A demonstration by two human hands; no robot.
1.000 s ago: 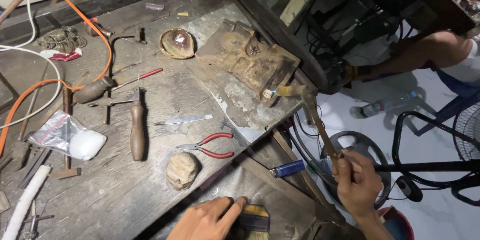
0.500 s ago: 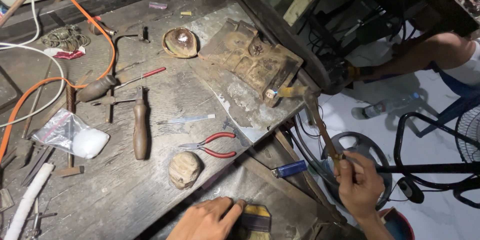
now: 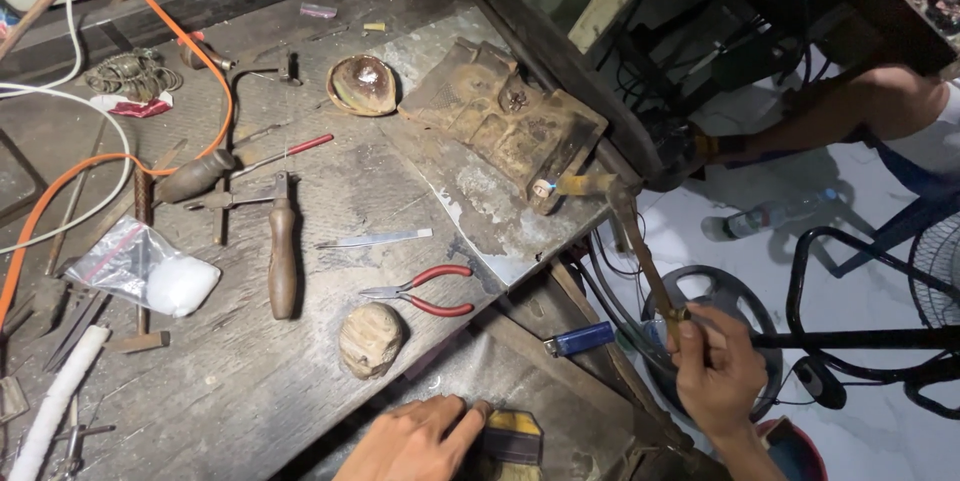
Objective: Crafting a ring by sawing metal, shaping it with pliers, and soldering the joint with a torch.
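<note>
At the lower right of the frame the right hand [image 3: 718,371] is closing tight around the handle of a long brass torch [image 3: 640,251], whose nozzle is pointing a small flame at the edge of a scorched block [image 3: 505,121] near the centre top; the left hand [image 3: 420,441], at the bottom edge, is lying half curled, fingers pressing on a small dark and yellow pad [image 3: 512,438]; whether it is gripping it I cannot tell. The flame may drift off the block, since the grip is far back; the blue lighter [image 3: 580,339] is lying near. The torch is looking tarnished, thin and bent.
</note>
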